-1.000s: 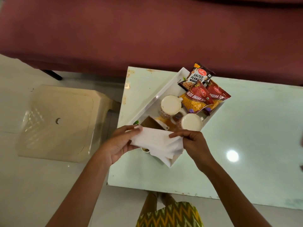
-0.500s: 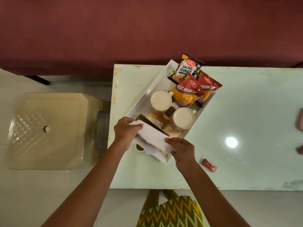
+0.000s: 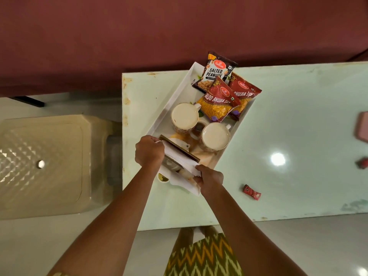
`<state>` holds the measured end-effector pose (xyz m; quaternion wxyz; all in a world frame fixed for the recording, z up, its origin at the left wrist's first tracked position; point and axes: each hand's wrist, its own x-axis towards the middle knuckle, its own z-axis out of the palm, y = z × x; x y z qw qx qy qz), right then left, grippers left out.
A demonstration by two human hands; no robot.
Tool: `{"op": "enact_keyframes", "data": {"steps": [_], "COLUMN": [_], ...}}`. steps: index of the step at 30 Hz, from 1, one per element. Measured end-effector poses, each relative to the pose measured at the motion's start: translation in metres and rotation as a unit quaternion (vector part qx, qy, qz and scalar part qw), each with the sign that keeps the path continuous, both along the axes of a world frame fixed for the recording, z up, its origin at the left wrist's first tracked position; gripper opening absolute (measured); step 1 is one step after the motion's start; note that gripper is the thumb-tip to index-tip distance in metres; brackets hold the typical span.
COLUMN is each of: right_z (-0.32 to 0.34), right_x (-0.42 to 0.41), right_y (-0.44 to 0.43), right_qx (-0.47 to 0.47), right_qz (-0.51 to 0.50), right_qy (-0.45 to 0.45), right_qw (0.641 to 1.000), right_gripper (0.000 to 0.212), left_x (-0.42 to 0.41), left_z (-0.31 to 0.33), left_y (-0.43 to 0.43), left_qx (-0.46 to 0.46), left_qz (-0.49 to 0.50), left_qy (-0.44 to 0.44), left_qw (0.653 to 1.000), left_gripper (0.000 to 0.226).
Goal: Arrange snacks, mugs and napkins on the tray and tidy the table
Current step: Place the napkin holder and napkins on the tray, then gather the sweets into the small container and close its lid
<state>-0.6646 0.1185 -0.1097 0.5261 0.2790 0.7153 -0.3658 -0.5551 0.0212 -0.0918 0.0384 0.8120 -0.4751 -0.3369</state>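
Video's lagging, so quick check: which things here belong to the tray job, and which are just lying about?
Job: tray, peanuts packet, front sev packet, rear sev packet, far mug, near mug, napkin held by left hand and right hand, brown holder.
Lying about: red wrapper (possibly to tidy), pink object, stool.

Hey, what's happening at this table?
A person holds a white paper napkin against a brown wooden holder at the near end of a white rectangular tray. The left hand grips one end, the right hand pinches the other. Two mugs of milky drink and three snack packets sit on the tray. A small red wrapper lies on the pale green table.
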Motion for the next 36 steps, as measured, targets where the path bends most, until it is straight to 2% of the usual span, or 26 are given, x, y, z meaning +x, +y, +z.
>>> {"op": "enact_keyframes", "data": {"steps": [5, 9, 14, 19, 24, 28, 32, 34, 36], "right_z": [-0.005, -0.005, 0.009, 0.038, 0.052, 0.042, 0.018, 0.008, -0.004], "right_x": [-0.003, -0.004, -0.015, -0.053, -0.121, -0.171, -0.21, -0.223, -0.23], "right_y": [-0.002, 0.002, 0.012, 0.004, -0.046, -0.11, -0.179, -0.206, -0.228], "right_qx": [-0.006, -0.025, -0.022, -0.085, -0.163, -0.207, -0.221, -0.23, -0.22], "right_qz": [0.027, 0.071, 0.201, 0.294, 0.382, 0.457, 0.452, 0.443, 0.446], "right_qy": [0.01, 0.025, 0.144, 0.269, 0.375, 0.398, 0.375, 0.334, 0.278], "right_qw": [1.0, 0.997, 0.969, 0.913, 0.829, 0.768, 0.779, 0.8, 0.822], "right_gripper": [0.037, 0.027, 0.027, 0.025, 0.016, 0.03, 0.031, 0.031, 0.034], "left_x": [0.001, 0.006, 0.017, 0.021, 0.013, 0.002, -0.003, -0.003, -0.001], "left_z": [-0.005, -0.005, 0.005, 0.016, 0.014, 0.001, -0.023, -0.033, -0.046], "left_y": [0.004, 0.01, 0.033, 0.061, 0.083, 0.088, 0.082, 0.079, 0.079], "left_qx": [-0.005, -0.04, -0.049, -0.043, -0.013, 0.031, 0.047, 0.046, 0.043], "left_qz": [-0.021, -0.006, 0.061, 0.107, 0.193, 0.239, 0.308, 0.368, 0.43], "left_qy": [-0.017, 0.007, 0.064, 0.091, 0.102, 0.107, 0.076, 0.083, 0.112], "left_qw": [1.0, 0.999, 0.995, 0.989, 0.976, 0.965, 0.947, 0.925, 0.895], "left_gripper": [0.025, 0.029, 0.033, 0.028, 0.03, 0.042, 0.059, 0.063, 0.056]}}
